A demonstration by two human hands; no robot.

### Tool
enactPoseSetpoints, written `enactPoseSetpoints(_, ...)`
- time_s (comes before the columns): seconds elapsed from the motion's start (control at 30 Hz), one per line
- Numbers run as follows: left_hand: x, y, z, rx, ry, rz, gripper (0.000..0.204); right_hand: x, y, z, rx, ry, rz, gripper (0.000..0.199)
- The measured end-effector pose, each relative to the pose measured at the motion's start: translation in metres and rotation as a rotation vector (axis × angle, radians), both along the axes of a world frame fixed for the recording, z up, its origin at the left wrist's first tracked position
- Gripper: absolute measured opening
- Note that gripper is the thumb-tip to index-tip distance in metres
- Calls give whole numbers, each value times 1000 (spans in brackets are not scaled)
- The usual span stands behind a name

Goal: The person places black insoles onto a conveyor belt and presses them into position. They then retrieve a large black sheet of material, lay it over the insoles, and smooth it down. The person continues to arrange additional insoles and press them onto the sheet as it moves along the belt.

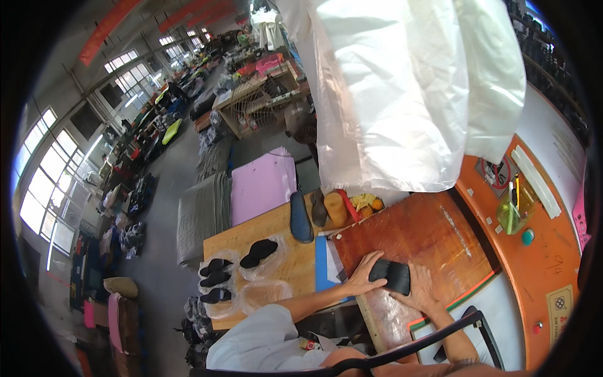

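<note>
A small black folded-looking piece [391,276], its material hard to make out, rests on the worn reddish-brown board [414,232]. My left hand [365,275] grips its left edge, thumb along the near side and fingers toward the far side. At the right edge my right hand [422,289] has closed against the same piece, with its thumb by the lower corner. Both palms lie low over the board. A blue-and-white sheet [325,264] sticks out beside the board, left of my left hand.
Black shoe-shaped pieces in clear plastic [259,252] lie on the wooden table [301,267] at left, with a dark blue sole [301,217] behind. White plastic sheeting [396,94] hangs overhead. An orange panel [534,270] with a pen holder [515,210] stands right.
</note>
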State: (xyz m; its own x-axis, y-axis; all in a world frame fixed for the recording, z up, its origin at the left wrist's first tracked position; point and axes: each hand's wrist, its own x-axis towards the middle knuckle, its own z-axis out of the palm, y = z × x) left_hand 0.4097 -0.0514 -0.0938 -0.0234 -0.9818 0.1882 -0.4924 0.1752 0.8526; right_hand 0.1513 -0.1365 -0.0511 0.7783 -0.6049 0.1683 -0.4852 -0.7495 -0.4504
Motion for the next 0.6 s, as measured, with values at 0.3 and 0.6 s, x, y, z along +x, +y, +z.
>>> enactPoseSetpoints(0.3,22,-11,18,-69,-482,-209,101,-5,-11,-6,11,17,36,101)
enactPoseSetpoints(0.6,21,-23,24,-13,-453,-242,94,-22,-8,-27,42,44,-64,105)
